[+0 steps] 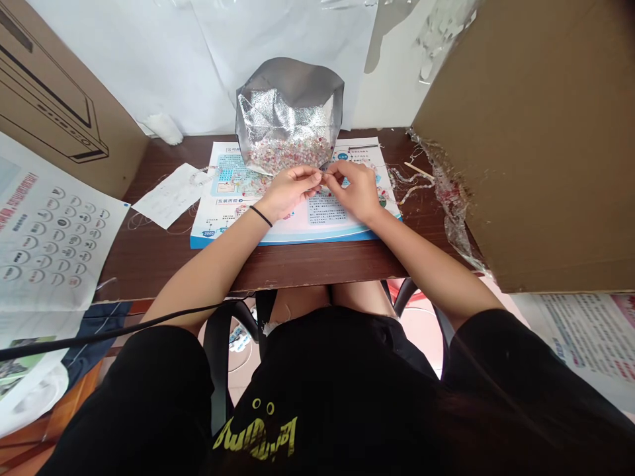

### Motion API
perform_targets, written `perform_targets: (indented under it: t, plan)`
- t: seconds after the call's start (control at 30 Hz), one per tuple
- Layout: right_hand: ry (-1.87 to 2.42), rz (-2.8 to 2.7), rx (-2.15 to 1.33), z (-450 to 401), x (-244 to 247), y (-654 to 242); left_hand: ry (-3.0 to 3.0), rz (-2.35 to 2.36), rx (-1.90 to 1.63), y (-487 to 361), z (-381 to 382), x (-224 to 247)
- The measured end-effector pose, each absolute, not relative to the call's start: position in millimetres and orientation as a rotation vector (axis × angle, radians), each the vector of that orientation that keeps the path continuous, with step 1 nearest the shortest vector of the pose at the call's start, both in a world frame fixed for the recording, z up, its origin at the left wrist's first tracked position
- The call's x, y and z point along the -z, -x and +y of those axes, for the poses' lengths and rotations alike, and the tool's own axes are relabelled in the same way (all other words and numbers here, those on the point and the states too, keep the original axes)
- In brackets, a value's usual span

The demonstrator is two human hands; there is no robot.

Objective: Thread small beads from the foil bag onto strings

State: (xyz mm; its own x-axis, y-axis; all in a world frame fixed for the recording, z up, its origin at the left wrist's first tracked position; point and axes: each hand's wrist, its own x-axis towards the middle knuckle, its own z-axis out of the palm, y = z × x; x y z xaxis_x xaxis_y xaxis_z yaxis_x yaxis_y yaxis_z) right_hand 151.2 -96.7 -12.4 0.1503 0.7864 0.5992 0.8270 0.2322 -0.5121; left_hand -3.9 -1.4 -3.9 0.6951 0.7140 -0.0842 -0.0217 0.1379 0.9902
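Note:
My left hand (294, 192) and my right hand (353, 190) meet fingertip to fingertip over a printed blue-and-white sheet (288, 228). Both are closed in a pinch, and what lies between the fingertips is too small to make out. Just behind them an open silvery bag (290, 109) stands upright, with many small pink, red and clear beads (288, 152) in its lower part. More beads (251, 185) lie on the sheet beside my left hand. Strung beads (414, 185) trail off the sheet's right side onto the brown table.
A white paper (171, 195) with loose thread lies on the brown table (317, 264) at the left. Cardboard boxes stand left (64, 99) and right (540, 145). Crumpled clear plastic (454, 205) runs along the right box, near a thin stick (419, 170). A black cable (124, 330) crosses my left arm.

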Motion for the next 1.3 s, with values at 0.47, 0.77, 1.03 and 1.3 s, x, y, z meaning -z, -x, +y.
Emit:
perform_targets:
  t: [0.47, 0.77, 1.03, 1.3]
  plan:
    - [1.518, -1.669, -0.060, -95.6, 14.9, -152.8, -1.372, 0.649, -0.560, 4.4, -5.0, -1.1]
    - [1.497, -1.703, -0.088, -98.3, 10.0, -153.3, -1.374, 0.641, -0.566, 6.1, -5.6, -0.6]
    - [1.459, -1.699, -0.064, -98.4, 5.4, -154.4, -1.392, 0.680, -0.575, 8.9, -5.2, -3.6]
    - [1.480, -1.679, -0.035, -97.0, 7.1, -154.1, -1.387, 0.673, -0.618, 9.6, -5.9, -6.1]
